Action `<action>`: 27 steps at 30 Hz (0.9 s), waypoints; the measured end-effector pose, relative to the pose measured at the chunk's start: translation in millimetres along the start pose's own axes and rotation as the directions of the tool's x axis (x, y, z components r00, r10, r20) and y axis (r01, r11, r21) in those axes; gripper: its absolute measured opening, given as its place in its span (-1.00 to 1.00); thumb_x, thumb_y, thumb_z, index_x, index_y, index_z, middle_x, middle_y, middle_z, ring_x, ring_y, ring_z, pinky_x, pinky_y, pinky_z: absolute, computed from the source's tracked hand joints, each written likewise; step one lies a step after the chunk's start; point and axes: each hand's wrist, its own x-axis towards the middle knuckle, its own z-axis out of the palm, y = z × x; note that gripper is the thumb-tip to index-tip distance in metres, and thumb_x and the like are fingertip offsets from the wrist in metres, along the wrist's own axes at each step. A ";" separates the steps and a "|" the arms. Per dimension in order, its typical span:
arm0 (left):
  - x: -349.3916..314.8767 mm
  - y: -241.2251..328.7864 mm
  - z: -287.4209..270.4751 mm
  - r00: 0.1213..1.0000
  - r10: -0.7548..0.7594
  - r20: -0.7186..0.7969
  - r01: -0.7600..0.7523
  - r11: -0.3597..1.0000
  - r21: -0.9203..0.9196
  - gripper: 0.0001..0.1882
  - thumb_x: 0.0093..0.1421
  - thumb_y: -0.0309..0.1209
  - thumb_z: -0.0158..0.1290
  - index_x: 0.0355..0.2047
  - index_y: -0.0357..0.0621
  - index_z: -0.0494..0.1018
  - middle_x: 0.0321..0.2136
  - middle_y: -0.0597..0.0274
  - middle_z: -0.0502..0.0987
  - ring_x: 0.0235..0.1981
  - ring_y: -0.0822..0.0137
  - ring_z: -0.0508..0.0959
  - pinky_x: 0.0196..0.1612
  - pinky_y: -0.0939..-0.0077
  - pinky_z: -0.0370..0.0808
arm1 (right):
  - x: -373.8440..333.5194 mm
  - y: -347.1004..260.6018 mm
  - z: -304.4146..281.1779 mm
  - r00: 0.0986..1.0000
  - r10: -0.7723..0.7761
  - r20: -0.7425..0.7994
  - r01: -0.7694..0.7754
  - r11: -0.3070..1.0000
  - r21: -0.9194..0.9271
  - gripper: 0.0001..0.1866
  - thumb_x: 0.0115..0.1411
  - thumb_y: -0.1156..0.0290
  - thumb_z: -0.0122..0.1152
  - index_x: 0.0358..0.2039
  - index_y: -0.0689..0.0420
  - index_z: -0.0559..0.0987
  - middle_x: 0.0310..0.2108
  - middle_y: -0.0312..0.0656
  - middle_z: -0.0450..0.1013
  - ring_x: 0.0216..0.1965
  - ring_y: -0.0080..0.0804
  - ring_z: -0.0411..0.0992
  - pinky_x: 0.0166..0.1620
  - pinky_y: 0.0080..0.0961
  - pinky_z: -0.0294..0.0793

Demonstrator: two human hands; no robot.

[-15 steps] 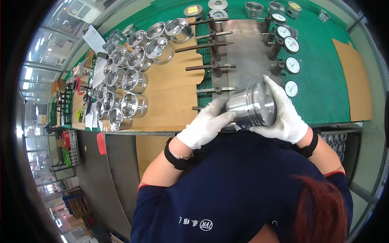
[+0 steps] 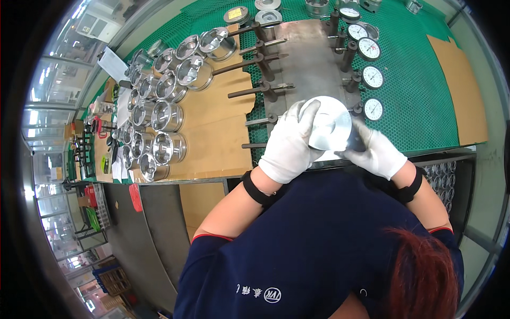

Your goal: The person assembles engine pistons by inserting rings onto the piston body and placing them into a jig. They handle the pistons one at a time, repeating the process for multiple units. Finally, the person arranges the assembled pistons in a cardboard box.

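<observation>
A: Where's the piston (image 2: 330, 126)?
B: Right of the frame's centre, its bright round face toward the camera, near the lower end of the metal plate (image 2: 303, 66).
A: And the fingers?
B: The left hand (image 2: 291, 141) has them bent round the piston's left side, holding it. The right hand (image 2: 376, 151) is half curled at its right side; I can't tell whether it grips.
A: Around them?
B: Other pistons (image 2: 172, 149) on cardboard (image 2: 218, 141) at left, dials (image 2: 373, 109) upper right.
</observation>
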 end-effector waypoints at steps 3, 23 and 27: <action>7.6 -8.8 6.0 1.000 -0.001 -0.027 -0.001 0.999 -0.040 0.00 -0.17 -0.30 0.48 0.25 -0.18 0.20 0.11 -0.21 0.37 0.12 -0.22 0.41 0.10 0.05 0.47 | -1.3 10.7 11.8 0.965 0.227 0.132 -0.259 0.908 0.330 -0.04 0.17 0.43 0.33 0.45 0.30 -0.04 -0.18 -0.06 0.54 -0.25 -0.38 0.57 -0.16 -0.51 0.59; 23.5 -21.6 13.3 0.994 0.035 -0.100 -0.047 0.992 -0.120 0.03 -0.14 -0.43 0.42 0.33 -0.15 0.13 0.18 -0.24 0.30 0.15 -0.25 0.39 0.15 0.05 0.46 | 5.7 14.0 20.3 0.945 0.300 0.128 -0.317 0.751 0.580 -0.03 0.19 0.40 0.31 0.48 0.24 -0.05 -0.20 -0.08 0.50 -0.23 -0.52 0.47 -0.17 -0.59 0.50; 21.9 -22.3 15.0 0.995 0.018 -0.102 -0.030 0.992 -0.121 0.02 -0.13 -0.42 0.42 0.33 -0.15 0.12 0.19 -0.25 0.29 0.15 -0.26 0.38 0.15 0.04 0.46 | 6.0 15.2 20.6 0.951 0.286 0.115 -0.299 0.765 0.571 -0.03 0.20 0.42 0.29 0.49 0.20 -0.08 -0.20 -0.10 0.50 -0.31 -0.50 0.51 -0.29 -0.57 0.57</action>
